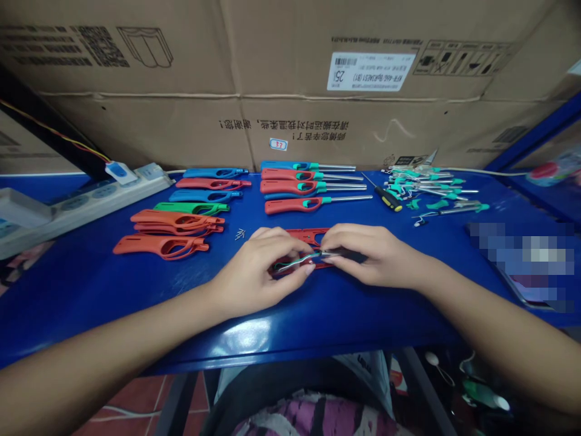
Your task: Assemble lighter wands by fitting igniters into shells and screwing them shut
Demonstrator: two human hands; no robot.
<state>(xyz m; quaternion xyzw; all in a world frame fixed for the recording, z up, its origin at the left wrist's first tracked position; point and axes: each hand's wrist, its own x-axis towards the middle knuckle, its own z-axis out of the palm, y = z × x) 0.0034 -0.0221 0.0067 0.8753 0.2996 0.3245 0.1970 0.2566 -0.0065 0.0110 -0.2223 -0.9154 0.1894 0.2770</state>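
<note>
- Left hand: thumb and fingers curl around one end of an open red plastic lighter shell, which lies on the blue tabletop; thin green and white wires run inside its grip.
- Right hand: fingertips pinched on a small slim part at the shell; its detail is too small to tell.
- This unit looks part-assembled: inner pieces being seated, shell unclosed.
- Just beyond, five closed red and blue lighters with metal rods look finished.
- Apparently left: the rodless coloured handles at left and the loose turquoise-and-metal inner assemblies at right.
</note>
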